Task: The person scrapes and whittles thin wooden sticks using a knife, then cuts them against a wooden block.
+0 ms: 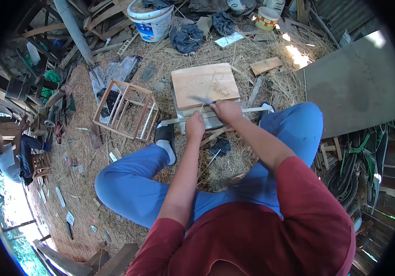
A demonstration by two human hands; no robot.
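My right hand (228, 113) is closed around the handle of a knife (201, 99), whose slightly blurred blade points left over the near edge of a wooden board (193, 85). Close beside it, my left hand (195, 125) is closed, with the end of a thin wooden strip (202, 108) showing above its fingers near the blade. A long pale strip (249, 110) runs crosswise by both hands, between my two feet. Curled shavings (222, 88) lie on the board. How far the thin strip extends inside my left fist is hidden.
A slatted wooden frame (147, 113) lies left of the board. A small wood block (266, 66) sits to the right, near a large grey sheet (349, 85). Behind stand a white bucket (149, 25) and black plastic bags (186, 37). Another person (11, 158) sits far left.
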